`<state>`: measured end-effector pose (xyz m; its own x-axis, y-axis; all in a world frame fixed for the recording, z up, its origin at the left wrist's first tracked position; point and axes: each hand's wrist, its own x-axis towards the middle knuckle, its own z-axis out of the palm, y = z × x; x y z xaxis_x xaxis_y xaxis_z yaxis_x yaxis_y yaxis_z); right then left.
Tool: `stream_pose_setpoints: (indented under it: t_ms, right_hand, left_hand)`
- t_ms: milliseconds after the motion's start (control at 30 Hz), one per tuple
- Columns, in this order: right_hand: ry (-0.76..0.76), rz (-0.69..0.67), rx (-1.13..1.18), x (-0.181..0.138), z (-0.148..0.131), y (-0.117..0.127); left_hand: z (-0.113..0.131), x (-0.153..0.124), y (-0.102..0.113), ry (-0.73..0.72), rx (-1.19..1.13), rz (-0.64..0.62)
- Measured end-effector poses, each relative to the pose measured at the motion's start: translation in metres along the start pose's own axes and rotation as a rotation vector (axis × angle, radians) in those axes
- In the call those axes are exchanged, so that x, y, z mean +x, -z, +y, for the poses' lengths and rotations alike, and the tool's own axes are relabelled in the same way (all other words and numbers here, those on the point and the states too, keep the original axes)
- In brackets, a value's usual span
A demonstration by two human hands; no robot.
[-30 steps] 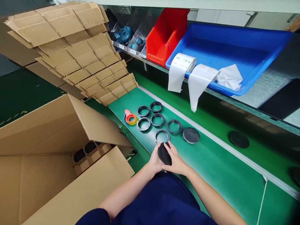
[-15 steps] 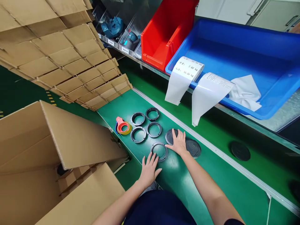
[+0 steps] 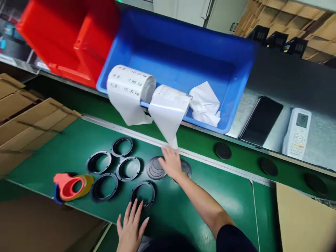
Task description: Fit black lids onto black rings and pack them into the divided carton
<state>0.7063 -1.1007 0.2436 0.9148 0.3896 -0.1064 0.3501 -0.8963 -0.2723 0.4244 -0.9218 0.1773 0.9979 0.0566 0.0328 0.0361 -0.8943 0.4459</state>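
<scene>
A round dark-grey ribbed plastic cap lies on the green bench mat, the right hand resting loosely open against its edge. The left hand (fingers spread, empty) lies flat just below a black plastic ring.

dark ribbed disc, flat on belt

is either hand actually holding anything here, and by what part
Nothing is gripped. The right hand lies open between two dark discs, apparently touching them. The left hand rests flat, fingers spread, beside a black ring.
</scene>
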Motion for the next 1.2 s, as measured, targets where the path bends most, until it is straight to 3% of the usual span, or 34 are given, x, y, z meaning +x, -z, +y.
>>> stream_pose_setpoints:
  t_ms: [33, 100, 167, 267, 367, 433, 533, 600, 700, 767, 833, 1000, 1067, 1200]
  right_hand:
    - [-0.164, 0.125, 0.028, -0.001, 0.034, 0.018]
    - [-0.724, 0.494, 0.209, -0.011, 0.111, 0.058]
    - [-1.038, 0.659, 0.256, -0.028, 0.184, 0.092]
    - [-1.249, 0.715, 0.418, -0.052, 0.254, 0.116]
    - [-1.268, 0.744, 0.656, -0.063, 0.272, 0.116]
    - [-1.207, 0.76, 0.833, -0.067, 0.259, 0.11]
    - [-1.047, 0.714, 1.082, -0.084, 0.204, 0.099]
    - [-0.856, 0.57, 1.276, -0.109, 0.147, 0.089]
    - [-0.54, 0.236, 1.5, -0.156, 0.052, 0.074]
    - [-0.426, 0.118, 1.477, -0.185, 0.0, 0.067]
    - [-0.341, 0.146, 1.282, -0.203, -0.032, 0.065]
    - [0.144, 0.315, 0.549, -0.208, -0.044, 0.078]
    - [0.291, 0.287, 0.448, -0.204, -0.043, 0.084]
    - [0.395, 0.167, 0.467, -0.199, -0.054, 0.087]
  left_hand:
    - [-0.003, 0.002, 0.001, -0.009, -0.025, 0.02]
    - [-0.008, 0.006, 0.007, -0.054, -0.102, 0.066]
    - [-0.008, 0.012, 0.015, -0.092, -0.192, 0.113]
    - [0.005, 0.027, 0.027, -0.08, -0.306, 0.161]
    - [0.032, 0.046, 0.037, 0.002, -0.462, 0.151]
    - [0.056, 0.061, 0.045, 0.099, -0.602, 0.093]
    - [0.1, 0.083, 0.06, 0.304, -0.917, -0.068]
    - [0.132, 0.096, 0.071, 0.436, -1.291, -0.191]
    - [0.165, 0.109, 0.085, 0.567, -1.961, -0.334]
    - [0.173, 0.109, 0.093, 0.653, -2.227, -0.311]
    - [0.171, 0.102, 0.102, 0.721, -2.344, -0.229]
    - [0.158, 0.064, 0.127, 0.73, -2.427, -0.145]
    - [0.156, 0.05, 0.133, 0.692, -2.442, -0.102]
    - [0.156, 0.029, 0.139, 0.65, -2.415, -0.013]
